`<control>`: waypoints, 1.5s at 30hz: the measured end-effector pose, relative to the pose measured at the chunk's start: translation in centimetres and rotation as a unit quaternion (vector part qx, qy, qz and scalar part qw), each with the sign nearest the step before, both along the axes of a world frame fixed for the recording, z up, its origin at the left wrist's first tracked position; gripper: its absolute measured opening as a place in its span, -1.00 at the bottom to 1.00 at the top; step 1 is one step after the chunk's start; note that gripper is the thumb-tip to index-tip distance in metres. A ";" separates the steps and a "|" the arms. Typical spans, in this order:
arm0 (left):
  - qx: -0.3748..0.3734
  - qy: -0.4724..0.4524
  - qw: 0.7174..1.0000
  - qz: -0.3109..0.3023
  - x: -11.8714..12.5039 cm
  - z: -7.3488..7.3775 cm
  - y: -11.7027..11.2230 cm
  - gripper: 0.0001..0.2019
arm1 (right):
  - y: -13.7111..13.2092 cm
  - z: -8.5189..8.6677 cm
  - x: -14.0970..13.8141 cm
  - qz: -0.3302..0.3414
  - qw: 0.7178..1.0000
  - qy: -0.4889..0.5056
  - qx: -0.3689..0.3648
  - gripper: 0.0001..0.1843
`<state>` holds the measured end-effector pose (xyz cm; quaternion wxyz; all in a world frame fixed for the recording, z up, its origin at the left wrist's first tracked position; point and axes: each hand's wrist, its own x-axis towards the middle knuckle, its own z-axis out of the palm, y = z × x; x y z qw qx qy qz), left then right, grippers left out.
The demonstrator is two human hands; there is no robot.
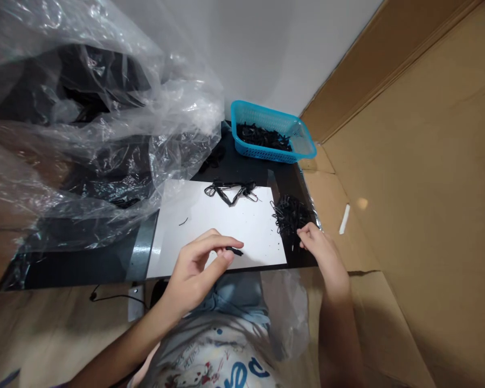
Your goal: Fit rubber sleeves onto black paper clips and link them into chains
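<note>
My left hand (pixel 196 269) pinches a small black clip (pixel 234 251) between thumb and forefinger, just above the lower edge of a white sheet (pixel 218 226). My right hand (pixel 321 250) reaches the lower right corner of a heap of black paper clips (pixel 290 215), its fingertips touching the heap. Whether those fingers hold a clip is hidden. A tangled chain of black clips (pixel 230 191) lies on the sheet's far edge, and one loose black piece (pixel 183 221) lies on its left part.
A blue plastic basket (pixel 270 132) holding black clips stands beyond the sheet on a black tabletop (pixel 250 170). Crumpled clear plastic sheeting (pixel 113 124) covers the left side. Cardboard (pixel 396 172) lines the right side, with a white strip (pixel 344 219) on it.
</note>
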<state>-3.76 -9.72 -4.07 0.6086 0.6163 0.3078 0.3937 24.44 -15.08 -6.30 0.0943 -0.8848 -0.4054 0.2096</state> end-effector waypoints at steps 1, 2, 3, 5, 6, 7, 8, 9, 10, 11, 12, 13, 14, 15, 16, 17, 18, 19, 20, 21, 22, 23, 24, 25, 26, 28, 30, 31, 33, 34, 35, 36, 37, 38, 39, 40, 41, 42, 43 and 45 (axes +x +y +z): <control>0.005 0.004 1.000 0.000 -0.1 0.1 -0.1 -0.84 | 0.0 -0.1 0.1 -0.004 1.000 0.006 0.008 -0.78; 0.008 0.008 1.000 0.001 -0.1 0.1 -0.1 -0.84 | 0.0 -0.2 0.2 -0.008 1.000 0.012 0.016 -0.76; 0.011 0.011 1.000 0.003 -0.2 0.2 -0.2 -0.83 | 0.0 -0.4 0.3 -0.013 0.999 0.019 0.026 -0.75; 0.009 0.009 1.000 0.011 -0.2 0.3 -0.3 -0.85 | 0.1 -0.8 0.7 -0.023 0.998 0.044 0.048 -0.76; 0.006 0.005 1.000 0.016 -0.3 0.3 -0.4 -0.86 | 0.1 -1.0 0.9 -0.027 0.996 0.061 0.063 -0.78; 0.001 -0.001 1.000 0.019 -0.3 0.3 -0.4 -0.87 | 0.1 -1.2 1.1 -0.032 0.993 0.082 0.080 -0.79; -0.005 -0.008 1.000 0.020 -0.3 0.3 -0.4 -0.89 | 0.0 -1.3 1.2 -0.036 0.989 0.106 0.099 -0.81; -0.012 -0.014 1.000 0.019 -0.3 0.3 -0.4 -0.89 | -0.1 -1.4 1.4 -0.040 0.983 0.131 0.120 -0.82; -0.021 -0.020 0.999 0.018 -0.3 0.3 -0.4 -0.90 | -0.4 -1.3 1.5 -0.045 0.976 0.155 0.143 -0.83; -0.032 -0.027 0.999 0.015 -0.3 0.2 -0.4 -0.91 | -0.7 -1.3 1.6 -0.052 0.969 0.176 0.168 -0.82; -0.046 -0.035 0.998 0.013 -0.3 0.1 -0.4 -0.91 | -1.0 -1.1 1.6 -0.061 0.960 0.194 0.193 -0.81; -0.063 -0.045 0.997 0.011 -0.4 0.0 -0.4 -0.92 | -1.3 -0.9 1.6 -0.070 0.952 0.205 0.216 -0.79; -0.082 -0.055 0.995 0.007 -0.4 -0.2 -0.4 -0.93 | -1.6 -0.7 1.4 -0.082 0.941 0.215 0.246 -0.77; -0.101 -0.065 0.993 0.003 -0.4 -0.3 -0.4 -0.92 | -1.9 -0.5 1.2 -0.099 0.925 0.227 0.288 -0.75; -0.118 -0.072 0.990 0.000 -0.4 -0.5 -0.4 -0.92 | -2.0 -0.2 0.9 -0.118 0.903 0.242 0.336 -0.75; -0.132 -0.078 0.988 -0.002 -0.4 -0.7 -0.4 -0.92 | -2.0 0.1 0.4 -0.134 0.875 0.257 0.388 -0.76; -0.142 -0.082 0.986 -0.005 -0.4 -0.8 -0.3 -0.91 | -1.9 0.4 -0.2 -0.147 0.845 0.271 0.436 -0.79; -0.147 -0.084 0.986 -0.012 -0.3 -0.9 -0.2 -0.90 | -1.6 0.8 -1.0 -0.153 0.817 0.285 0.476 -0.82; -0.144 -0.085 0.986 -0.029 -0.2 -0.9 -0.1 -0.89 | -1.3 1.1 -1.9 -0.154 0.797 0.295 0.505 -0.85; -0.134 -0.084 0.986 -0.056 0.0 -0.9 0.0 -0.88 | -0.9 1.4 -3.0 -0.147 0.785 0.303 0.520 -0.88; -0.115 -0.082 0.986 -0.091 0.1 -0.8 0.1 -0.87 | -0.5 1.7 -4.2 -0.140 0.775 0.314 0.530 -0.89; -0.091 -0.077 0.984 -0.129 0.2 -0.6 0.2 -0.85 | -0.1 1.8 -5.5 -0.136 0.766 0.324 0.539 -0.90; -0.064 -0.067 0.982 -0.165 0.3 -0.3 0.3 -0.85 | 0.3 1.9 -6.9 -0.124 0.764 0.333 0.538 -0.88; -0.036 -0.054 0.979 -0.195 0.4 -0.1 0.4 -0.84 | 0.6 1.9 -8.2 -0.107 0.769 0.340 0.531 -0.88; -0.011 -0.036 0.976 -0.215 0.4 0.2 0.4 -0.85 | 0.9 1.7 -9.5 -0.088 0.767 0.346 0.534 -0.89; 0.028 -0.002 0.972 -0.232 0.5 0.6 0.6 -0.86 | 1.2 1.2 -11.9 -0.055 0.762 0.361 0.534 -0.90; 0.050 0.013 0.973 -0.223 0.5 0.7 0.7 -0.87 | 1.2 0.7 -13.6 -0.041 0.763 0.369 0.530 -0.94; 0.055 0.015 0.976 -0.212 0.5 0.7 0.8 -0.88 | 1.2 0.4 -14.2 -0.037 0.764 0.371 0.526 -0.96; 0.063 0.012 0.981 -0.185 0.3 0.7 0.8 -0.89 | 1.2 0.2 -14.9 -0.024 0.768 0.377 0.517 -0.96; 0.067 0.013 0.983 -0.172 0.2 0.6 0.9 -0.90 | 1.2 0.1 -15.0 -0.015 0.769 0.384 0.511 -0.95; 0.074 0.015 0.984 -0.160 0.1 0.5 0.9 -0.91 | 1.2 0.1 -14.9 -0.001 0.768 0.393 0.506 -0.94; 0.082 0.020 0.985 -0.149 0.0 0.5 0.9 -0.91 | 1.2 0.1 -14.7 0.017 0.766 0.405 0.499 -0.93; 0.090 0.025 0.986 -0.141 -0.2 0.4 0.8 -0.92 | 1.2 0.2 -14.4 0.041 0.764 0.418 0.489 -0.91; 0.098 0.032 0.985 -0.135 -0.3 0.4 0.8 -0.92 | 1.2 0.3 -14.0 0.068 0.762 0.431 0.478 -0.89; 0.105 0.039 0.985 -0.130 -0.4 0.4 0.8 -0.92 | 1.2 0.4 -13.6 0.091 0.764 0.441 0.462 -0.86; 0.112 0.046 0.985 -0.125 -0.5 0.3 0.8 -0.92 | 1.2 0.5 -13.3 0.110 0.771 0.446 0.441 -0.84; 0.119 0.052 0.984 -0.120 -0.7 0.3 0.8 -0.92 | 1.2 0.6 -13.0 0.121 0.782 0.445 0.418 -0.83; 0.126 0.059 0.984 -0.115 -0.7 0.2 0.8 -0.92 | 1.3 0.8 -12.8 0.127 0.795 0.441 0.398 -0.84; 0.134 0.067 0.983 -0.109 -0.8 0.1 0.8 -0.92 | 1.4 0.9 -12.7 0.128 0.806 0.435 0.381 -0.85; 0.156 0.091 0.979 -0.096 -0.9 -0.1 0.8 -0.92 | 1.7 1.2 -12.7 0.139 0.819 0.431 0.352 -0.85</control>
